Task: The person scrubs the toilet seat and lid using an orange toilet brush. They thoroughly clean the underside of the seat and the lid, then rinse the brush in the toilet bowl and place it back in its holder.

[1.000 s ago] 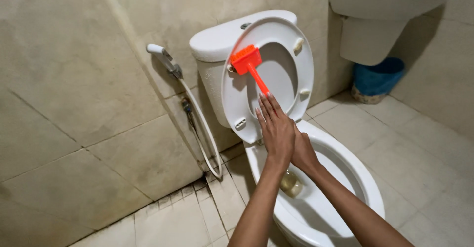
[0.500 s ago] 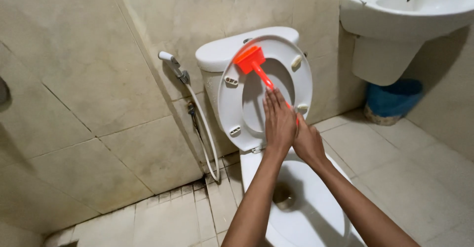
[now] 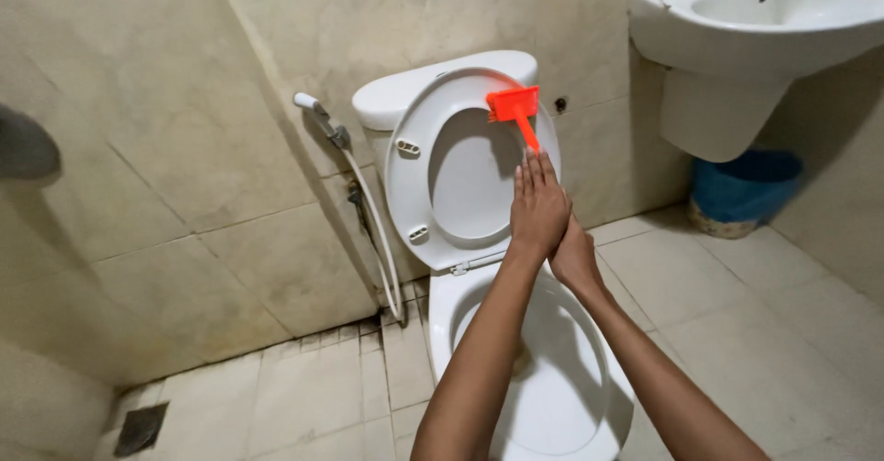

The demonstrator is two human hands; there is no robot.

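Hands are seen stretched out over a toilet, one pressed against the other. The left hand (image 3: 539, 205) is held flat and open, fingers straight and close together, pointing up toward the raised seat (image 3: 419, 162). Its fingertips are set against the lower end of the handle of an orange brush (image 3: 516, 111). The right hand (image 3: 575, 256) is tucked just behind and below the left, largely hidden by it; whether it is closed round the handle cannot be told, since the grip is covered.

The brush is held upright, slightly tilted, with its rectangular head at the top, laid against the upper right part of the seat ring. The thin handle runs down from the head to the hands.

The seat is stood up against the white tank (image 3: 405, 93). Below the forearms the bowl (image 3: 562, 396) is seen, open and white. A spray hose (image 3: 373, 217) is hung on the tiled wall (image 3: 184, 148) to the left of the tank. A sink (image 3: 773, 19) is mounted at the upper right, and a blue bin (image 3: 741, 189) is stood on the floor (image 3: 304, 396) beneath it.
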